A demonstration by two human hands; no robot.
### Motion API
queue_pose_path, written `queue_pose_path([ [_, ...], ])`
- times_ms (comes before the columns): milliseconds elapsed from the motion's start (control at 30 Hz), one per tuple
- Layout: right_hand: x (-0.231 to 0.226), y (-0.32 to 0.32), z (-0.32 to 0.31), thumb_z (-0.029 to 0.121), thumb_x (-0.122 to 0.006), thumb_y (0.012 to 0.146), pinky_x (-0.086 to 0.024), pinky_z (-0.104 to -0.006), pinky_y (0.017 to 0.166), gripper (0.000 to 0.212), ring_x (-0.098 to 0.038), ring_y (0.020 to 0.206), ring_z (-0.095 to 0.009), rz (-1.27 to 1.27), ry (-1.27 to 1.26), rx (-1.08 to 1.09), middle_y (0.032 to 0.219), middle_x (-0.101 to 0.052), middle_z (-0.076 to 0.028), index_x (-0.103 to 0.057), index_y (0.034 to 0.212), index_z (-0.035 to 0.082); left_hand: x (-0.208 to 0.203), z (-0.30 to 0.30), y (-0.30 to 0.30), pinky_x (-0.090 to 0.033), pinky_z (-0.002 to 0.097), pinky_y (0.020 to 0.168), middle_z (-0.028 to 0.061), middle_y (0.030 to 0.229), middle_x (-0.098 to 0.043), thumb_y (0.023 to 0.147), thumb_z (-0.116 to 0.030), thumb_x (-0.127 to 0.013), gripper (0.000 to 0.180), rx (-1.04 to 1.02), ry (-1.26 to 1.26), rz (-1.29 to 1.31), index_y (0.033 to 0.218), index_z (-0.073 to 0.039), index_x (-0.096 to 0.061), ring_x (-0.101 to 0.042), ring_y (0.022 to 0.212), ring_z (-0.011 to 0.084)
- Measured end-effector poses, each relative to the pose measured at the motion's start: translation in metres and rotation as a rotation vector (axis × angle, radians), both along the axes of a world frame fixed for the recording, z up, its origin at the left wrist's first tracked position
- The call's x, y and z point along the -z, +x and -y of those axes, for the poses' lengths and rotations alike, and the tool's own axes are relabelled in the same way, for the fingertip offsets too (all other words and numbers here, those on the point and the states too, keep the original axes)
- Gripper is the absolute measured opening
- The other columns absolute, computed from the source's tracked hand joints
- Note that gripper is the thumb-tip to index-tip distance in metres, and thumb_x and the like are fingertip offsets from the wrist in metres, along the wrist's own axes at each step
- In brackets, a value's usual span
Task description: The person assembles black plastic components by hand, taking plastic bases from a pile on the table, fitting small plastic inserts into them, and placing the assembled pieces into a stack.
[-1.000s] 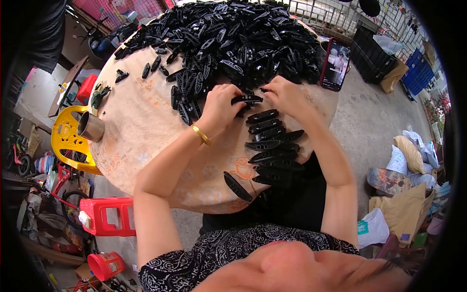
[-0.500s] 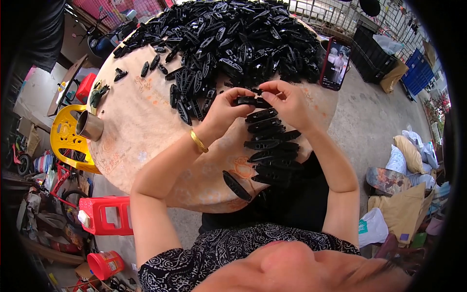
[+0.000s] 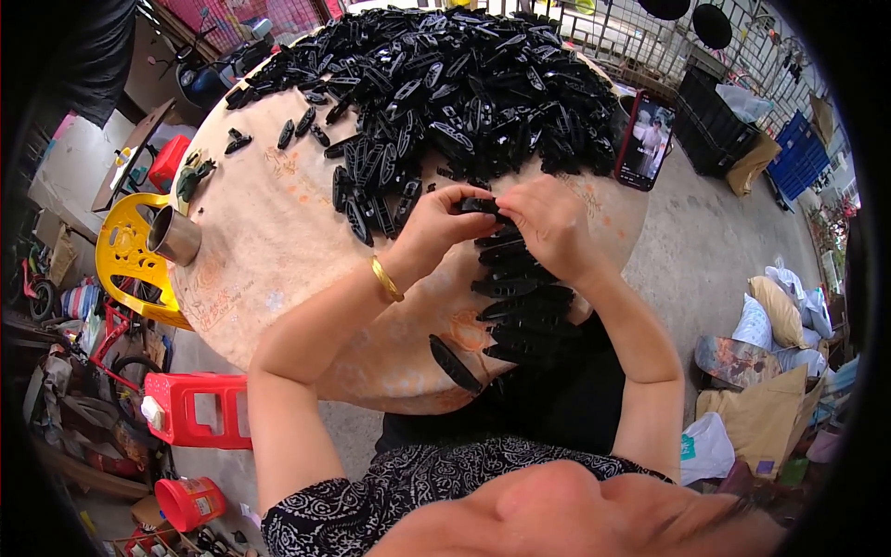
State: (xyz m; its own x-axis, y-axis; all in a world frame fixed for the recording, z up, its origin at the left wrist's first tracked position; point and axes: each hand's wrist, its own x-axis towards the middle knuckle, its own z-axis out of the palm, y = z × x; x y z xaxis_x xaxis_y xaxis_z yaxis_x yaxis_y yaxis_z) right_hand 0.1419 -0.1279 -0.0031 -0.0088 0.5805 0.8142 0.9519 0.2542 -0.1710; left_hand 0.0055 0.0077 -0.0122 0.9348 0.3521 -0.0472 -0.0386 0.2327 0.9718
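My left hand [image 3: 436,223] grips a long, narrow black plastic part [image 3: 477,205] between thumb and fingers, above the table. At the part's right end, the fingers of my right hand [image 3: 549,223] are pinched together against it; any small piece between them is hidden. Below my hands, a column of similar black parts [image 3: 522,286] lies side by side, running down to the table's near edge. One more black part [image 3: 455,365] lies apart, left of the column's lower end. A big heap of such parts [image 3: 455,84] covers the far side of the table.
The round table has a beige patterned cover [image 3: 251,297]. A phone [image 3: 645,141] stands upright at the right, beside the heap. At the left edge are a metal cup [image 3: 174,236] and a yellow chair [image 3: 135,251]. A red stool [image 3: 209,410] stands on the floor, lower left.
My right hand has brought its pinched fingers, with a small black piece seen in them earlier, down onto the right end of the held part. The whole view has shifted slightly.
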Motion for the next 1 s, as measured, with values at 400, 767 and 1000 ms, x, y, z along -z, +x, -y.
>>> queue_pose_path([
  [400, -0.005, 0.002, 0.006, 0.015, -0.067, 0.077, -0.049, -0.0323, 0.063, 0.025, -0.061, 0.07, -0.028, -0.729, -0.572, -0.078, 0.08, -0.065, -0.011, -0.064, 0.095, -0.002, -0.001, 0.002, -0.002, -0.051, 0.0207, 0.072, 0.005, 0.095, -0.062, 0.081, -0.001, -0.064, 0.025, -0.089, 0.248, 0.042, 0.105, 0.002, -0.057, -0.061, 0.081, 0.0092],
  [767, 0.012, 0.029, 0.006, 0.019, -0.066, 0.08, -0.047, -0.0297, 0.07, 0.023, -0.061, 0.075, -0.02, -0.642, -0.639, -0.208, 0.081, -0.066, -0.012, -0.066, 0.095, 0.001, -0.02, -0.035, 0.002, -0.048, 0.0325, 0.078, 0.0139, 0.099, -0.058, 0.076, -0.028, -0.072, 0.041, -0.411, 1.349, -0.046, 0.105, -0.002, -0.059, -0.054, 0.094, 0.0242],
  [1000, -0.002, 0.032, -0.012, 0.025, -0.066, 0.081, -0.047, -0.0278, 0.062, 0.025, -0.061, 0.067, -0.018, -0.37, -0.897, -0.245, 0.069, -0.064, -0.01, -0.066, 0.089, 0.001, -0.013, -0.079, -0.015, -0.047, 0.0371, 0.081, 0.0139, 0.097, -0.056, 0.07, -0.036, -0.073, 0.042, -0.618, 1.686, -0.497, 0.093, -0.002, -0.063, -0.052, 0.098, 0.03],
])
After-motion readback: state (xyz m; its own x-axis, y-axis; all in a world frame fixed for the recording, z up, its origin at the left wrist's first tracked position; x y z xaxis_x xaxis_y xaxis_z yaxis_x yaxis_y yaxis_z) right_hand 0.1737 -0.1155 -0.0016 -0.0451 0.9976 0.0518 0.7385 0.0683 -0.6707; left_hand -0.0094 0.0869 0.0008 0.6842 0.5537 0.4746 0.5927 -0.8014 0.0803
